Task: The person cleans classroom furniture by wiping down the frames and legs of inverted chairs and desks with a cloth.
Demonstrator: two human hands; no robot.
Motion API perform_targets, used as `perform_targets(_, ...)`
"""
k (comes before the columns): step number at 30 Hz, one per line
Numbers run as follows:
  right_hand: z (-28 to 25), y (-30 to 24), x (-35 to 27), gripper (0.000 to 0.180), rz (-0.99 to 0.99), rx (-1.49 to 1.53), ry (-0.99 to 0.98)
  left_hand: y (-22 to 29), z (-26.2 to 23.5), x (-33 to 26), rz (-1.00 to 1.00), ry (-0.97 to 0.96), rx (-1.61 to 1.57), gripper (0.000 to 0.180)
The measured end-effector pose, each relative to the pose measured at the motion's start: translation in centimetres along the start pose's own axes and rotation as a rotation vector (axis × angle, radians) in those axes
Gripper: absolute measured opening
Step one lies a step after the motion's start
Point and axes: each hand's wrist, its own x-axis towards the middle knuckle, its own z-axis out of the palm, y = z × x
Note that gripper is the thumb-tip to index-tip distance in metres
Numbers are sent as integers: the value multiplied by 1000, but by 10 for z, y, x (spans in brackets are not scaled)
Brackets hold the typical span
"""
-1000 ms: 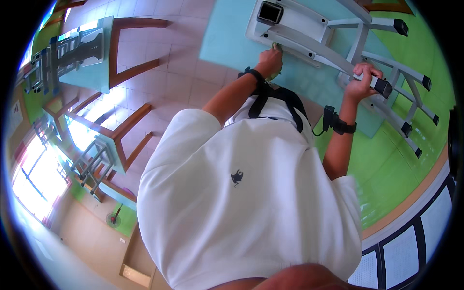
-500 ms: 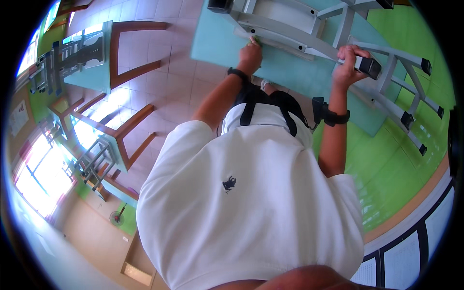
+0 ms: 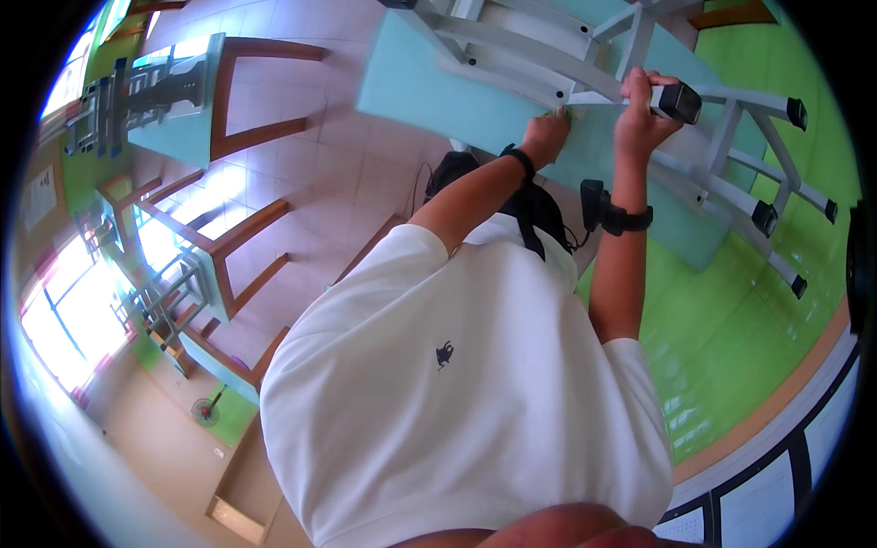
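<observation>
An upturned stool with grey metal legs [image 3: 521, 41] and black end caps lies on a light blue tabletop [image 3: 411, 87]. My right hand [image 3: 642, 119] is wrapped around one leg, just short of its black cap [image 3: 677, 102]. My left hand [image 3: 546, 137] is closed, its fingertips pinched against the stool's frame beside a dark bolt hole. Something small and greenish shows at those fingertips, too small to name. A second upturned grey stool [image 3: 722, 187] lies to the right, its black feet pointing outward.
A green tiled wall [image 3: 740, 347] runs along the right. Other blue-topped tables with wooden legs [image 3: 265, 137] stand at the left, with upturned stools [image 3: 137, 100] on them. A fan [image 3: 206, 411] is at the lower left. A cable hangs by my right wrist device [image 3: 603, 210].
My left hand has moved right along the stool's frame, from one bolt hole to another nearer my right hand. The right hand keeps its grip on the leg; the view has shifted slightly.
</observation>
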Motion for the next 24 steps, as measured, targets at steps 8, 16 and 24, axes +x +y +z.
perform_targets(8,-13,15,1,14,-133,-197,-37,-151,23,-86,88,421,64,70)
perform_targets(16,-39,40,-74,61,-45,-683,157,-251,-10,-190,-264,294,-564,56)
perform_targets(24,169,16,-233,59,408,-421,-1073,-333,-62,-285,45,305,-1043,34)
